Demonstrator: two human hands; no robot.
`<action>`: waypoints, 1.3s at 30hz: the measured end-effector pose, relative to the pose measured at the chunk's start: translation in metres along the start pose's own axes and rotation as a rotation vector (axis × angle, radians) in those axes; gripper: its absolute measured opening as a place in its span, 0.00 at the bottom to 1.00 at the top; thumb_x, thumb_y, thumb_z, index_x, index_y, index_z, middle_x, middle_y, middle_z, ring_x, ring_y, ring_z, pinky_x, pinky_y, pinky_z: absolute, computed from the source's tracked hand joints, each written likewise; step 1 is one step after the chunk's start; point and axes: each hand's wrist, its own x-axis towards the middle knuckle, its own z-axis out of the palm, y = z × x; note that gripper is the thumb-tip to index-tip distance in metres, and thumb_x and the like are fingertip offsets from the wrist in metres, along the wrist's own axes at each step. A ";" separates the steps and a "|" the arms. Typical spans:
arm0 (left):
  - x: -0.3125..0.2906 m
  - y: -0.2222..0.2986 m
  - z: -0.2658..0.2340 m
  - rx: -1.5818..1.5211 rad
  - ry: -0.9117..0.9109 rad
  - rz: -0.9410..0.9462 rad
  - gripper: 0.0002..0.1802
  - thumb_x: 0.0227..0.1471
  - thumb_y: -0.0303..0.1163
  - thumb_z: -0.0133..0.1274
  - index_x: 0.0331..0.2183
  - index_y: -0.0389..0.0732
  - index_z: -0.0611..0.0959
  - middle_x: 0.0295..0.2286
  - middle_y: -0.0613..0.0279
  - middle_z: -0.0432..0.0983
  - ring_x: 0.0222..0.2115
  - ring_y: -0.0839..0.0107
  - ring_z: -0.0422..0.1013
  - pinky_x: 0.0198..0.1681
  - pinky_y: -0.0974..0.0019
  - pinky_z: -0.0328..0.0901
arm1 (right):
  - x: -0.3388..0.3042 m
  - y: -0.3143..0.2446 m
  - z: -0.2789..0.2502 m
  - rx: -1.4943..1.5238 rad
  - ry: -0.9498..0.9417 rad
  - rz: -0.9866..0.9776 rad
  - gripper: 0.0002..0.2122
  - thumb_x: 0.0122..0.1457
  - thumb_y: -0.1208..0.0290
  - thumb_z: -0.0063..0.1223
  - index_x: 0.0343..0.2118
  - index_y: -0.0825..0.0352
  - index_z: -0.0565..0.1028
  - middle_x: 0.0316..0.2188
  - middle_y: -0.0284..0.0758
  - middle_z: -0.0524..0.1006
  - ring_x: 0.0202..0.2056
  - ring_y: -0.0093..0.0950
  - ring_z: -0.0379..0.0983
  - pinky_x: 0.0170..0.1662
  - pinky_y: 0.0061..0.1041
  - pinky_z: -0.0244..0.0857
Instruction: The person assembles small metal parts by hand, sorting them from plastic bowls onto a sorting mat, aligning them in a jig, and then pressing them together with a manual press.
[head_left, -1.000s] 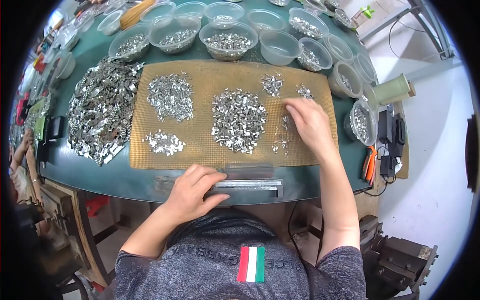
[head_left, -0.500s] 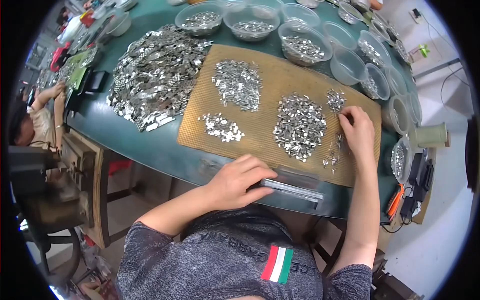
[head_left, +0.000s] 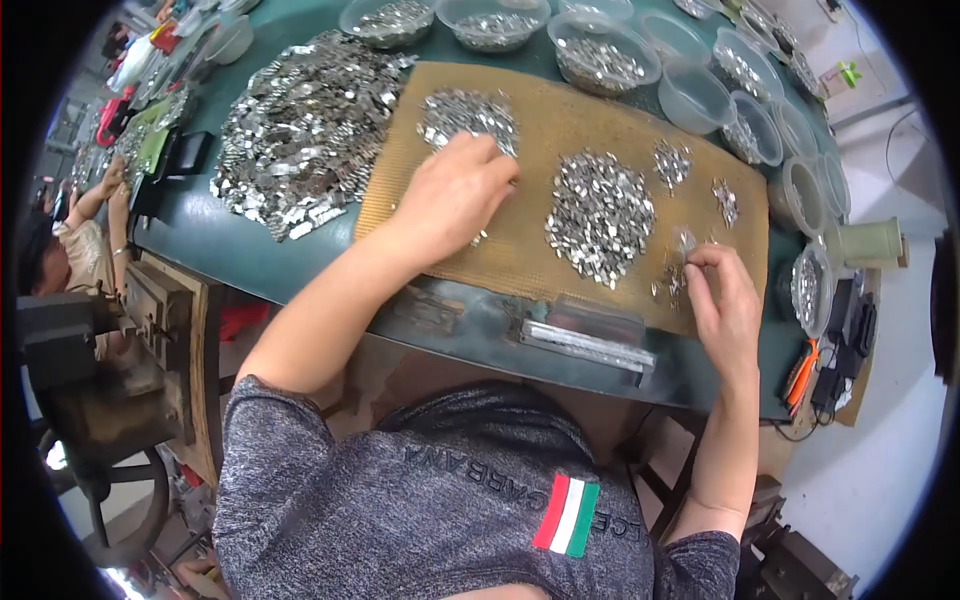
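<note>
My left hand (head_left: 455, 195) reaches over the tan ribbed mat (head_left: 530, 100), its fingers closed at the near edge of a pile of small thin silvery metal pieces (head_left: 465, 108). What its fingertips hold, if anything, is hidden. My right hand (head_left: 728, 305) is at the mat's right side, thumb and forefinger drawn together beside a few loose small metal parts (head_left: 668, 285). I cannot make out what lies between them. A larger heap of small shiny metal pieces (head_left: 600, 215) lies between my hands. At the mat's front edge, a metal rail fixture (head_left: 588, 342) lies untouched.
A big mound of flat metal strips (head_left: 305, 130) is left of the mat. Clear plastic bowls (head_left: 605, 60) of metal parts line the far and right sides. Small clusters (head_left: 672, 162) sit at the mat's right. An orange-handled tool (head_left: 800, 375) lies at the right edge; another person sits far left.
My left hand has left the rail fixture and moved forward over the mat to the far-left pile. My right hand has come nearer to me, and a small cluster now shows farther right.
</note>
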 end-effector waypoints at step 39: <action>-0.052 0.071 -0.011 -0.432 0.080 -0.185 0.11 0.54 0.24 0.62 0.42 0.40 0.87 0.33 0.59 0.81 0.33 0.65 0.77 0.36 0.66 0.70 | -0.074 -0.041 0.000 -0.131 -0.148 -0.154 0.09 0.53 0.80 0.61 0.36 0.66 0.75 0.38 0.33 0.81 0.41 0.33 0.79 0.57 0.40 0.70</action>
